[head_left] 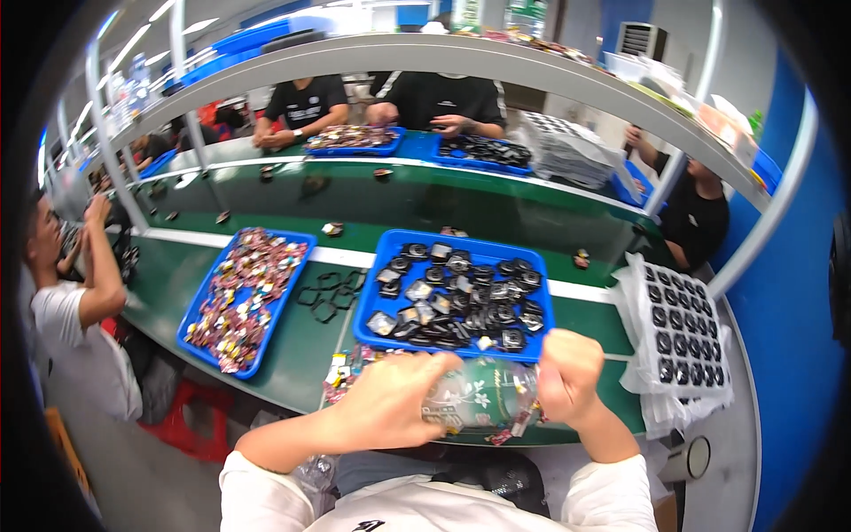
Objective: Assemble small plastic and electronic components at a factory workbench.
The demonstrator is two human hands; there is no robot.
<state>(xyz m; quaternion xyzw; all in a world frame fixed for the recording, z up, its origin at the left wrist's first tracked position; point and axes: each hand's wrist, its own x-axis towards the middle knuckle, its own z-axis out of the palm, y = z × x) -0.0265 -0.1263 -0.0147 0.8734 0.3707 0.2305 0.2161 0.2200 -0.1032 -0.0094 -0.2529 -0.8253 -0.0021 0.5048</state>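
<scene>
From my end of the feed, I judge the step in hand to be dealing with the clear bottle (483, 395), perhaps working its cap, though the right end is hidden and I cannot tell whether a cap is on. The bottle lies sideways above the near edge of the green bench (589, 426), just on my side of the blue tray (544, 297) of black parts (461, 297). My left hand (403, 399) is wrapped round its left end, thumb along the top; my right hand (570, 377) is closed in a fist at the other end, its fingertips out of sight. The next move, as I read it, calls for a steady left hold, a controlled turn of the right wrist, and a light squeeze so the thin wall doesn't buckle.
</scene>
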